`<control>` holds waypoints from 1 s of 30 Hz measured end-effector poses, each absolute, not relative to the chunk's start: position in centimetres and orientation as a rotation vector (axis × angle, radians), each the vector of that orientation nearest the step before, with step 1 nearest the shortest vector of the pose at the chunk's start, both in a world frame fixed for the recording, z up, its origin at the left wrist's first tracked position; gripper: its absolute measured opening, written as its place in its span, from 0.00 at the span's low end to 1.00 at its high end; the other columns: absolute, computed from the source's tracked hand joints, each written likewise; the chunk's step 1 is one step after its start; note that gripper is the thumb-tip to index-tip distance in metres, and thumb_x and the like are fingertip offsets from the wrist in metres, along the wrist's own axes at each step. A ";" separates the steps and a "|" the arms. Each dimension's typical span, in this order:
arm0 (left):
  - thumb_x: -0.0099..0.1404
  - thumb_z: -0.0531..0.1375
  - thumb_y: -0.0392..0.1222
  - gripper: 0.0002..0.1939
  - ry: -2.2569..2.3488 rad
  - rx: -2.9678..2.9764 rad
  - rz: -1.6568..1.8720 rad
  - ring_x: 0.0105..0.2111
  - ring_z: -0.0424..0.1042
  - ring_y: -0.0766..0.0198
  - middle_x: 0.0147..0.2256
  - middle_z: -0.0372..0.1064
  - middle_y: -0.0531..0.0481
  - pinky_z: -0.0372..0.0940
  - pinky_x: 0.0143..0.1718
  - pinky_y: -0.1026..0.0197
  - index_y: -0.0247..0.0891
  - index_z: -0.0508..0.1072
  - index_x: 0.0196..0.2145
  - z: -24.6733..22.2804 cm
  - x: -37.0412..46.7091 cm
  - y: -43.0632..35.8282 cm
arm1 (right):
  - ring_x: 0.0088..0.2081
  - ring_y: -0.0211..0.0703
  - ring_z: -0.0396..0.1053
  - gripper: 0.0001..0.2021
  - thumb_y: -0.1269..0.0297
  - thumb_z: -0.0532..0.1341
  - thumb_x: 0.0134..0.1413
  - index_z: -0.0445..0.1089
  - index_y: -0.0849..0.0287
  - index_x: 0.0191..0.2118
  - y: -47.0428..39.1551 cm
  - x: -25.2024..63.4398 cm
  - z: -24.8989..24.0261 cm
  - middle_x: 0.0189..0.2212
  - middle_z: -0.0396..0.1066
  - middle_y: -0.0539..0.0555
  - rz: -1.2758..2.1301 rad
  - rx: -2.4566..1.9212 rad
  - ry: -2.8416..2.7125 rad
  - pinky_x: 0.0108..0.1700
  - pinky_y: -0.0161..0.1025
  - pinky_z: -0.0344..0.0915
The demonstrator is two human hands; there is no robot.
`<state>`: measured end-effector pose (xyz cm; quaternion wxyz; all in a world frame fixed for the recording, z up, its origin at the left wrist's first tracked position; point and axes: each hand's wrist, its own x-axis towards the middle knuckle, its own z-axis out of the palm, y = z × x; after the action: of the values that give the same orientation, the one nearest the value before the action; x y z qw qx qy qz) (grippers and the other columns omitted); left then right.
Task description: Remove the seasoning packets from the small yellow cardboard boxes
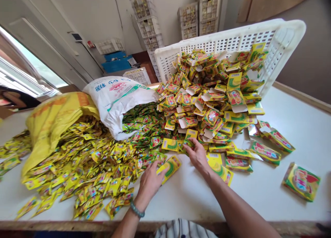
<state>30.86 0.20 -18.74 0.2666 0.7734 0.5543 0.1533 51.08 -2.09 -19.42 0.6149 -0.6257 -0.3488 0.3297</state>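
Left hand [150,181], at near middle, has thumb and fingers closed around a yellow box [170,169], which sits just above the table [191,207] or touches it, can't tell which; the box tilts, far end to the right. Right hand [198,153], farther and to the right, pinches a green packet [185,147] between thumb and fingertips at the near edge of the box pile; fingers partly hide it. Flat yellow carton [169,144] just left of that packet. Bracelet [137,210] on left wrist. Box pile [212,107] spills left and near from a white crate [289,34] tipped on its side at far right; many boxes have end flaps open. One loose box [302,183] lies apart at near right. Green packets [144,119] spill from the mouth of a white sack [116,93] at far middle, meeting the box pile on their right. Yellow packets [100,162] spread over the left and near left, some out of a yellow sack [55,115] beside the white one. Behind the table, crate stacks [148,26] stand by the wall, blue bins [117,60] to their left. Another person [24,98] partly shows at far left.
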 end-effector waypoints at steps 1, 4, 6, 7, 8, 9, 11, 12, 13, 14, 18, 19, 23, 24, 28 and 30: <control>0.55 0.64 0.50 0.26 1.509 2.227 0.395 0.50 0.68 0.43 0.48 0.71 0.35 0.62 0.50 0.44 0.36 0.71 0.49 -18.7 30.1 -0.4 | 0.26 0.38 0.62 0.15 0.58 0.62 0.47 0.69 0.59 0.40 -2.1 51.0 -19.5 0.27 0.69 0.51 0.761 -1.459 -0.837 0.28 0.34 0.62; 0.52 0.67 0.51 0.36 1.375 2.518 0.294 0.58 0.59 0.41 0.58 0.62 0.35 0.57 0.56 0.43 0.39 0.66 0.56 -19.2 29.5 -1.8 | 0.27 0.40 0.65 0.14 0.63 0.61 0.46 0.71 0.59 0.42 -2.3 50.6 -19.6 0.27 0.70 0.51 0.805 -1.515 -0.952 0.31 0.36 0.64; 0.57 0.64 0.47 0.31 1.310 2.500 0.266 0.57 0.62 0.45 0.56 0.65 0.37 0.60 0.55 0.46 0.39 0.65 0.57 -19.6 29.8 -1.9 | 0.25 0.39 0.63 0.14 0.64 0.60 0.47 0.71 0.58 0.43 -2.5 50.5 -19.5 0.23 0.68 0.49 0.856 -1.546 -1.013 0.29 0.36 0.63; 0.59 0.61 0.44 0.27 1.320 2.453 0.275 0.55 0.65 0.47 0.55 0.67 0.38 0.61 0.53 0.48 0.39 0.65 0.57 -19.7 29.9 -1.6 | 0.24 0.39 0.62 0.14 0.64 0.60 0.48 0.70 0.58 0.42 -2.6 50.5 -19.4 0.22 0.67 0.48 0.865 -1.545 -1.028 0.29 0.36 0.63; 0.61 0.59 0.42 0.25 1.347 2.385 0.290 0.53 0.67 0.48 0.53 0.69 0.39 0.62 0.52 0.49 0.40 0.65 0.56 -19.6 30.0 -1.3 | 0.24 0.39 0.62 0.13 0.63 0.60 0.48 0.70 0.58 0.42 -2.6 50.6 -19.3 0.23 0.67 0.48 0.860 -1.537 -1.032 0.29 0.36 0.63; 0.61 0.58 0.40 0.24 1.379 2.294 0.310 0.50 0.70 0.49 0.51 0.71 0.40 0.64 0.50 0.49 0.40 0.66 0.56 -19.4 29.9 -0.9 | 0.25 0.39 0.62 0.12 0.63 0.60 0.48 0.69 0.58 0.40 -2.7 50.7 -19.2 0.23 0.67 0.48 0.849 -1.521 -1.023 0.29 0.36 0.62; 0.61 0.57 0.39 0.22 1.357 2.037 0.367 0.45 0.73 0.51 0.46 0.74 0.41 0.65 0.47 0.51 0.39 0.68 0.53 -18.6 29.6 -0.4 | 0.26 0.39 0.63 0.11 0.62 0.60 0.47 0.68 0.58 0.38 -2.6 50.8 -19.0 0.25 0.67 0.49 0.853 -1.463 -0.994 0.29 0.35 0.63; 0.61 0.57 0.40 0.20 1.295 1.881 0.397 0.43 0.74 0.52 0.44 0.75 0.42 0.66 0.46 0.53 0.38 0.70 0.51 -18.2 29.4 -0.4 | 0.27 0.38 0.63 0.11 0.61 0.61 0.47 0.68 0.58 0.38 -2.6 50.8 -18.9 0.26 0.67 0.49 0.876 -1.421 -0.983 0.30 0.35 0.63; 0.60 0.58 0.42 0.19 1.216 1.723 0.425 0.43 0.74 0.53 0.42 0.76 0.42 0.66 0.45 0.55 0.36 0.71 0.49 -17.8 29.2 -0.5 | 0.27 0.38 0.63 0.12 0.60 0.61 0.47 0.67 0.58 0.38 -2.6 50.7 -18.8 0.27 0.67 0.49 0.914 -1.375 -0.979 0.30 0.35 0.63; 0.60 0.59 0.44 0.18 1.135 1.579 0.447 0.42 0.73 0.54 0.41 0.76 0.43 0.66 0.44 0.56 0.35 0.72 0.48 -17.4 29.1 -0.8 | 0.27 0.38 0.63 0.12 0.60 0.61 0.47 0.66 0.58 0.38 -2.6 50.6 -18.8 0.27 0.66 0.49 0.955 -1.331 -0.985 0.29 0.34 0.63; 0.54 0.67 0.47 0.19 1.023 1.158 0.509 0.37 0.74 0.59 0.39 0.77 0.44 0.67 0.39 0.60 0.34 0.75 0.41 -17.1 29.1 -2.5 | 0.25 0.35 0.60 0.09 0.62 0.61 0.48 0.67 0.59 0.37 -2.9 50.2 -18.8 0.25 0.64 0.47 1.056 -1.286 -1.157 0.27 0.32 0.60; 0.52 0.68 0.46 0.20 1.024 1.072 0.535 0.35 0.74 0.60 0.37 0.77 0.44 0.67 0.37 0.61 0.34 0.74 0.40 -17.2 29.1 -2.8 | 0.25 0.35 0.59 0.09 0.63 0.60 0.48 0.67 0.59 0.36 -3.0 50.2 -18.7 0.24 0.64 0.47 1.058 -1.296 -1.221 0.27 0.31 0.58; 0.49 0.71 0.46 0.21 1.036 0.893 0.638 0.29 0.73 0.63 0.33 0.77 0.46 0.66 0.33 0.63 0.35 0.74 0.39 -17.5 28.9 -3.5 | 0.25 0.34 0.56 0.07 0.65 0.61 0.48 0.69 0.60 0.35 -3.1 50.3 -18.5 0.23 0.62 0.46 1.054 -1.300 -1.304 0.26 0.30 0.56; 0.49 0.71 0.46 0.21 1.040 0.901 0.653 0.30 0.73 0.63 0.33 0.77 0.46 0.66 0.34 0.63 0.36 0.74 0.39 -17.4 28.8 -3.5 | 0.25 0.34 0.57 0.07 0.65 0.61 0.48 0.69 0.60 0.35 -3.2 50.3 -18.5 0.23 0.62 0.46 1.053 -1.295 -1.285 0.26 0.30 0.56; 0.50 0.70 0.47 0.21 1.044 0.991 0.670 0.33 0.74 0.61 0.35 0.77 0.45 0.67 0.36 0.62 0.35 0.75 0.39 -17.0 28.8 -3.7 | 0.28 0.36 0.61 0.05 0.68 0.61 0.47 0.70 0.60 0.34 -3.3 49.9 -18.1 0.25 0.66 0.48 1.038 -1.269 -1.348 0.29 0.31 0.58; 0.51 0.70 0.48 0.21 1.044 1.005 0.681 0.33 0.74 0.61 0.35 0.77 0.45 0.67 0.36 0.62 0.34 0.75 0.40 -16.9 28.8 -4.0 | 0.27 0.36 0.62 0.05 0.71 0.61 0.47 0.71 0.59 0.33 -3.5 49.8 -17.8 0.25 0.67 0.47 1.019 -1.295 -1.444 0.30 0.31 0.58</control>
<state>28.80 -3.98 -16.94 0.6963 0.4503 0.4682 0.3053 49.75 -3.52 -17.77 0.4575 -0.5254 -0.5861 0.4136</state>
